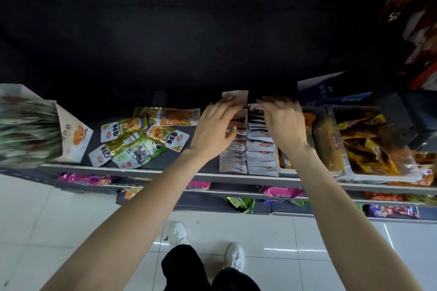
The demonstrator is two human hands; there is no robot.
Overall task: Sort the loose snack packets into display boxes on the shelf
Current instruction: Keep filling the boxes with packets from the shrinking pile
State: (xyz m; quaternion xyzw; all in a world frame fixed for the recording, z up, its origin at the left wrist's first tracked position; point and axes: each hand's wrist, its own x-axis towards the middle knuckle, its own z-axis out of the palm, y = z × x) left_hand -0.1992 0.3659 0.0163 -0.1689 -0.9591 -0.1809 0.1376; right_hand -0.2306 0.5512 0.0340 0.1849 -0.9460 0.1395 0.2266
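A grey shop shelf [165, 171] runs across the view, seen from above, with its pale front lip nearest the viewer and darkness behind it. Bare shelf surface shows only in a narrow strip between a pile of loose snack packets [139, 137] on the left and two tight rows of white packets [248, 149] in the middle. At the far left, a white display box [73, 134] stands packed with green-edged packets. At the right, clear plastic tubs [340, 139] hold orange and yellow snacks, pressed against the white rows.

Both arms reach forward over the shelf edge. The left hand [212, 130] hovers over the left row, fingers spread and slightly bent, its fingertips pinching a pale packet [236, 98] raised at the back of the row. The right hand [283, 120] lies over the right row with fingers extended and curving down onto the packet tops; whether it grasps one cannot be told.

The loose packets lie flat and overlapping, white and green with yellow food pictures and red logos. Below, lower shelves carry pink and purple packs, and white shoes [205, 245] stand on a glossy white tiled floor [59, 220].
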